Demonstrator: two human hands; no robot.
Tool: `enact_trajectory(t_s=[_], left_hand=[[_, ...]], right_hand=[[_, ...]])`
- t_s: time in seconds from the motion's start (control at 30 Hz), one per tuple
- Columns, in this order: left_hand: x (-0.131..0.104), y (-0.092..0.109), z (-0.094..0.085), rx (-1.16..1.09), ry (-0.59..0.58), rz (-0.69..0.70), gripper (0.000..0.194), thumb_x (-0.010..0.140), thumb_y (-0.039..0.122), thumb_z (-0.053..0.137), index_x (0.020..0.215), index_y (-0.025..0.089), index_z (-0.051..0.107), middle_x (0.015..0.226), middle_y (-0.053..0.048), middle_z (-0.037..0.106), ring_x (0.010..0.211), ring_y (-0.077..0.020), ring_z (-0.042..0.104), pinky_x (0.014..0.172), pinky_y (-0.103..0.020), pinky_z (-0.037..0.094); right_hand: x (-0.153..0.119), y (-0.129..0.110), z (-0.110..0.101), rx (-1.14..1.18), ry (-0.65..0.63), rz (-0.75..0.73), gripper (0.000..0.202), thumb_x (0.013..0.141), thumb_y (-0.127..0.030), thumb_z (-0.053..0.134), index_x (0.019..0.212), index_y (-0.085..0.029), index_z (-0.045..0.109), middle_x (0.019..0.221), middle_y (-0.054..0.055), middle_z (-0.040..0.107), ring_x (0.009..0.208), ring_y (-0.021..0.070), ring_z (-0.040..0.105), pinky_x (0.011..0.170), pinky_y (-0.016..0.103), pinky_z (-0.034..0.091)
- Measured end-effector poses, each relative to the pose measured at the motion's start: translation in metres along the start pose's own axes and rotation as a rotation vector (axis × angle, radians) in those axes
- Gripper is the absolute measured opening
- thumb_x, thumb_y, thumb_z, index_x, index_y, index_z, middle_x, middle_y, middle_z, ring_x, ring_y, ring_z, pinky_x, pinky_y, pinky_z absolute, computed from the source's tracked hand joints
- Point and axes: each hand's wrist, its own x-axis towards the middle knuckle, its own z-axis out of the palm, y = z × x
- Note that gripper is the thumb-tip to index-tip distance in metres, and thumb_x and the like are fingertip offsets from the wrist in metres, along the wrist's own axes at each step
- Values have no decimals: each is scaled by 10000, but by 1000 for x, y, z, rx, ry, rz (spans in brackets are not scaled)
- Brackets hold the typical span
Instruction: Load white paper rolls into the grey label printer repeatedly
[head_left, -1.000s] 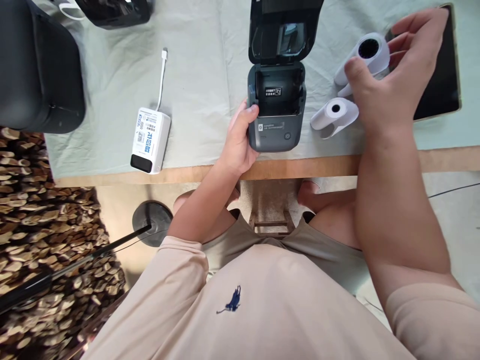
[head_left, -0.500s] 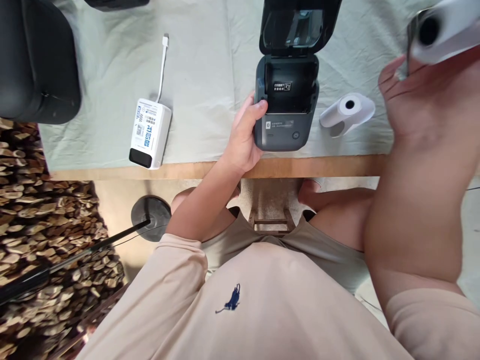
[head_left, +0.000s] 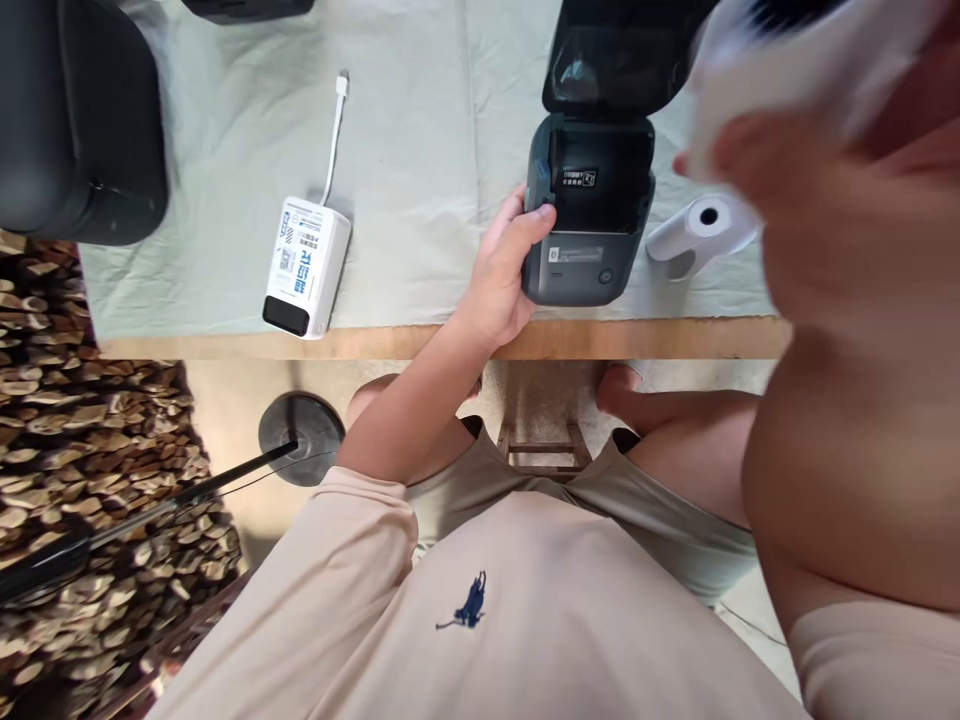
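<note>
With our left hand (head_left: pixel 506 265) we hold the dark grey printer (head_left: pixel 585 275) by its left side, thumb over the rim of the open bay and the other fingers tucked underneath. On its front, a pale label strip (head_left: pixel 576 255) starts with a small white square symbol; the print after it is too small for us to read. Inside the bay we see a white printed sticker (head_left: pixel 579 179), two short lines of Chinese characters beside a boxed mark, and the lid (head_left: pixel 622 70) stands open at the far side.

Our right hand (head_left: pixel 847 210), blurred, is closed around the larger paper roll (head_left: pixel 780 95), held up at the upper right. Below it, just beside the printer, the smaller paper roll (head_left: pixel 696 237) rests on the pale green cloth (head_left: pixel 405 180).

Well to the left lies a white power bank (head_left: pixel 304 265) with bold blue Chinese characters and finer print we cannot make out, a short white cable (head_left: pixel 333 145) at its far end. Beyond it sits a black case (head_left: pixel 97 140)
</note>
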Motion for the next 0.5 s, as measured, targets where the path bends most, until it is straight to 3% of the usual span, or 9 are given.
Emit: enact_trajectory(t_s=[0.07, 0.2, 0.4, 0.5], left_hand=[[-1, 0, 1, 23, 14, 11, 194, 908, 425, 655, 988, 253, 616, 962, -4, 736, 1246, -258, 674, 985, -371, 604], [-2, -2, 2, 49, 31, 20, 258, 862, 424, 727, 1035, 256, 636, 960, -12, 729, 1247, -282, 670, 993, -383, 601], [-2, -5, -1, 32, 1, 39, 290, 853, 388, 743, 1104, 273, 654, 1201, -13, 714, 1414, -280, 542, 1227, -420, 460], [-2, -5, -1, -15, 14, 20, 286, 820, 354, 785, 1071, 266, 680, 1158, -35, 733, 1423, -290, 523, 1245, -400, 441]], right_hand=[[1, -11, 20, -274, -22, -185, 394, 895, -333, 603, 1289, -356, 589, 1280, -39, 578, 1144, 105, 617, 917, 274, 578], [3, -12, 33, -668, -31, -170, 201, 877, -346, 570, 1041, -230, 565, 1097, 11, 624, 1030, 123, 620, 904, 323, 545], [9, 3, 32, -798, -121, -79, 188, 867, -337, 548, 1026, -238, 564, 1131, -5, 658, 1030, 158, 621, 895, 352, 502], [8, 9, 35, -800, -134, -105, 162, 846, -279, 563, 992, -239, 621, 1101, -17, 670, 998, 141, 628, 854, 317, 487]])
